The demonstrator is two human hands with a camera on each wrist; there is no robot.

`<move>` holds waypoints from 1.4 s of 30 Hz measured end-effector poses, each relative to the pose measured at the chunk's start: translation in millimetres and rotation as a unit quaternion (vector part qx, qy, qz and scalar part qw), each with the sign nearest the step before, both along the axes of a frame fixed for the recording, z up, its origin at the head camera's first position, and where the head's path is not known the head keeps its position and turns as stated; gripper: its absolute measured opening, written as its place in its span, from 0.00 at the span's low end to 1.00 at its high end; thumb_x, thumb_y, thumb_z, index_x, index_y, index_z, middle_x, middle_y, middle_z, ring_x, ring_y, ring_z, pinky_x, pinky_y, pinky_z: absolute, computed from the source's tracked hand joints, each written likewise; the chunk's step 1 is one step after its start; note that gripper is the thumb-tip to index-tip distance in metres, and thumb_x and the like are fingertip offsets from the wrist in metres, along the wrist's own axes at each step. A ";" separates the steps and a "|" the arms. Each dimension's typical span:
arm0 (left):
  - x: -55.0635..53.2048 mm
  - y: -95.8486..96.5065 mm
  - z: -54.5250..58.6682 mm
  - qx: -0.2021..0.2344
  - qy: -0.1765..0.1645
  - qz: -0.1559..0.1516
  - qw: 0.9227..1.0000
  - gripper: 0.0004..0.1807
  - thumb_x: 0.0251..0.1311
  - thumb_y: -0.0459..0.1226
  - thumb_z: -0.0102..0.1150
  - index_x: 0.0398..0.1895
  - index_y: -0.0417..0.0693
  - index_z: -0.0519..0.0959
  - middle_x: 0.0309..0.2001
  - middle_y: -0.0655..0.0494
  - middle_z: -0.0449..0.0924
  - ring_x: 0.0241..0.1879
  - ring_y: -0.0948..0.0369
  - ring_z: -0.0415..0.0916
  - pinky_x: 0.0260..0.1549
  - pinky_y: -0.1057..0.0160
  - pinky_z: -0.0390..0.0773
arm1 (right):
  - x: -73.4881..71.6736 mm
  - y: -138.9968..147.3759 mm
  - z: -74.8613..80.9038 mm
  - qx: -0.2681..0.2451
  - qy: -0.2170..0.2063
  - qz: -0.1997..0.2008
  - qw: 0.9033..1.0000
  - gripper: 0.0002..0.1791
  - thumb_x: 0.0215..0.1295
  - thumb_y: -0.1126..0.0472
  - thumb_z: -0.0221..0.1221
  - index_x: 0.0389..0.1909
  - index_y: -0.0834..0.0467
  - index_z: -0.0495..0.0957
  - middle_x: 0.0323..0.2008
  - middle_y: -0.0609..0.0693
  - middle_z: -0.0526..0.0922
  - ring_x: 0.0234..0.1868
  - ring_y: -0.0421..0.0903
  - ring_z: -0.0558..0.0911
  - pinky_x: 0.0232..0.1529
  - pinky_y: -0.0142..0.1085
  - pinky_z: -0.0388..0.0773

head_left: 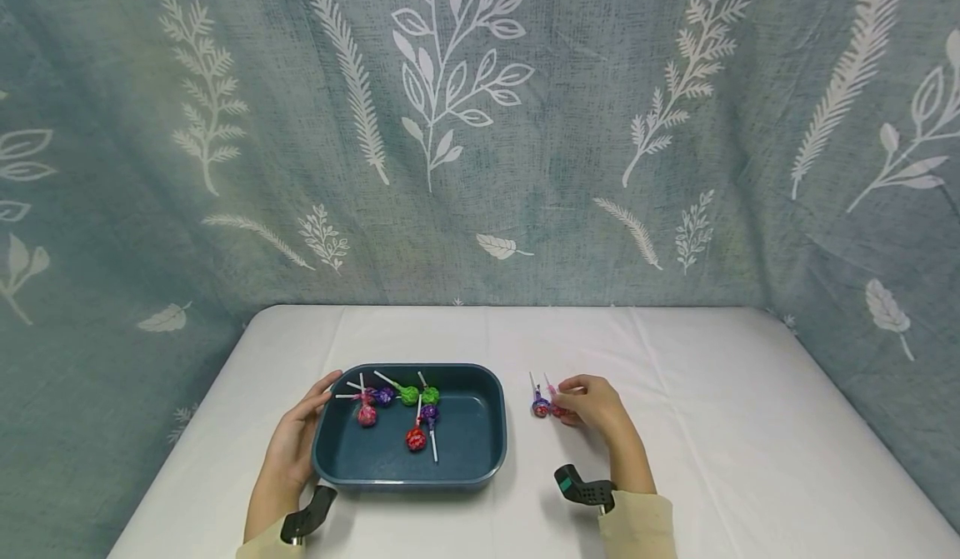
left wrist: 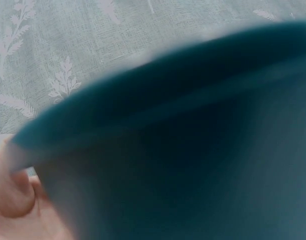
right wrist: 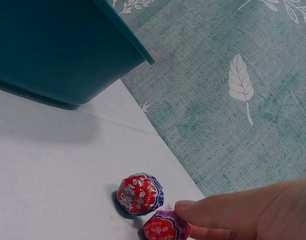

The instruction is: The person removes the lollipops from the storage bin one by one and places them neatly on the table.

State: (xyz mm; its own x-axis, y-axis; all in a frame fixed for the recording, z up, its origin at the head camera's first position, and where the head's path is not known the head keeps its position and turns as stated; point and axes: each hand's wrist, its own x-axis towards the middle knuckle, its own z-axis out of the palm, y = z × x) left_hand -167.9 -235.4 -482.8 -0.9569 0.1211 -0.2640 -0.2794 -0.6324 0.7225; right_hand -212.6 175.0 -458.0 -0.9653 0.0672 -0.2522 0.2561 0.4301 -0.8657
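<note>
My right hand [head_left: 598,405] pinches a pink-and-red wrapped lollipop [right wrist: 164,227] between thumb and fingers, low over the white cloth. Right beside it lies a red lollipop with a blue-purple wrapper edge [right wrist: 140,194], its white stick pointing away in the head view. My left hand [head_left: 291,442] rests along the left side of a dark teal tray [head_left: 457,451], fingers lying against the rim. Inside the tray are several lollipops: a pink one [head_left: 367,414], a red one [head_left: 416,439], a green one [head_left: 408,395] and a purple one [head_left: 385,396] among them.
The white-covered table [head_left: 720,426] ends at a leaf-printed blue-green curtain [head_left: 555,167] behind. Black straps with camera mounts [head_left: 585,490] sit on both wrists. The tray stands left of the two lollipops on the cloth.
</note>
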 end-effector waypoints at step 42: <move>-4.7 -3.5 -7.6 0.016 0.005 0.000 1.000 0.20 0.74 0.38 0.41 0.67 0.57 0.68 0.59 0.60 0.74 0.60 0.62 0.69 0.61 0.59 0.65 | -2.7 -12.9 17.7 -0.037 0.113 -0.013 0.993 0.16 0.64 0.63 0.60 0.49 0.68 0.78 0.37 0.57 0.80 0.40 0.57 0.81 0.40 0.42 0.81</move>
State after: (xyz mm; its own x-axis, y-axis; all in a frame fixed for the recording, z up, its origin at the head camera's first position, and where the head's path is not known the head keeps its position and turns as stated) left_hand -172.6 -239.0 -490.5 -0.9597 0.1288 -0.2498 -0.2714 -0.6560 0.7043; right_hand -215.3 162.1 -440.3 -0.9960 0.0817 -0.0348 0.0621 0.3597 -0.9310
